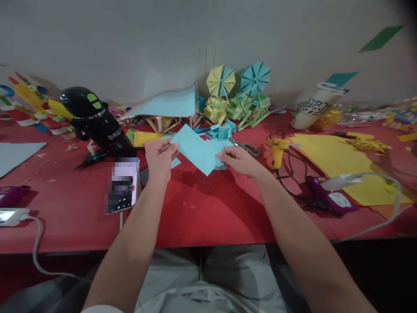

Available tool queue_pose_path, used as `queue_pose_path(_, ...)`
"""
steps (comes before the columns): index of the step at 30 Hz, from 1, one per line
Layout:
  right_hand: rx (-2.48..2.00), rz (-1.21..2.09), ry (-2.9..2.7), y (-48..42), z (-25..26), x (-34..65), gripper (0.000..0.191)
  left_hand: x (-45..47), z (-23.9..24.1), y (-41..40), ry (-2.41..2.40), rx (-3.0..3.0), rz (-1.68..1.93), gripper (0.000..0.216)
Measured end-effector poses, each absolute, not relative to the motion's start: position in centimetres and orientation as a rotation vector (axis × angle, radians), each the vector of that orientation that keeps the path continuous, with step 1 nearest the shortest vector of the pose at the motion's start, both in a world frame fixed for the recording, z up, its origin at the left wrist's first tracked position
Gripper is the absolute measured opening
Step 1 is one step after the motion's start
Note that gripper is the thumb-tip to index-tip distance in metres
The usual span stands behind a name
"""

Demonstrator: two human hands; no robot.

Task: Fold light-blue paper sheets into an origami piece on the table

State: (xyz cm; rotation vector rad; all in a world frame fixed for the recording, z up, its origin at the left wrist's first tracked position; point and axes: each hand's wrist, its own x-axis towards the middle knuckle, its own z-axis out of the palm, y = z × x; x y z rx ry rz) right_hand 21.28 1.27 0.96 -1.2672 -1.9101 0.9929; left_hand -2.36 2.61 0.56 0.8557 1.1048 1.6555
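A light blue sheet of paper [197,150] is held just above the red table [208,208], tilted like a diamond. My left hand [159,161] pinches its left corner with thumb and fingers closed. My right hand [240,160] grips the right edge of the same sheet, fingers curled. Scissors [248,148] with grey handles lie just behind my right hand. A second pale blue piece peeks out under the sheet near my left hand.
A phone [123,184] stands left of my left hand, a black bottle [97,121] behind it. Folded paper fans [237,98] sit at the back. A yellow glue gun [276,152], yellow sheet [342,165], purple device [329,198] and cables lie to the right.
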Motion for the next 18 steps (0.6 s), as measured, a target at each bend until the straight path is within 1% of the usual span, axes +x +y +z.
queue_pose_path(5, -1.212, 1.071, -1.831, 1.2, 1.1, 21.5, 0.036, -2.1, 0.5, 2.5, 1.133, 0.859, 1.618, 0.037)
queue_pose_path(10, -1.192, 1.021, -1.849, 1.3, 0.9, 20.9, 0.038, -0.7, -0.2, 1.9, 1.138, 0.937, 1.558, 0.032)
queue_pose_path(14, -1.208, 0.983, -1.707, 1.6, 0.6, 20.1, 0.035, 0.3, -0.4, 1.4, 1.116, 0.947, 1.518, 0.028)
queue_pose_path(18, -1.243, 0.967, -1.606, 1.8, 0.5, 20.3, 0.029, 0.5, 0.1, 1.1, 1.161, 0.968, 1.331, 0.031)
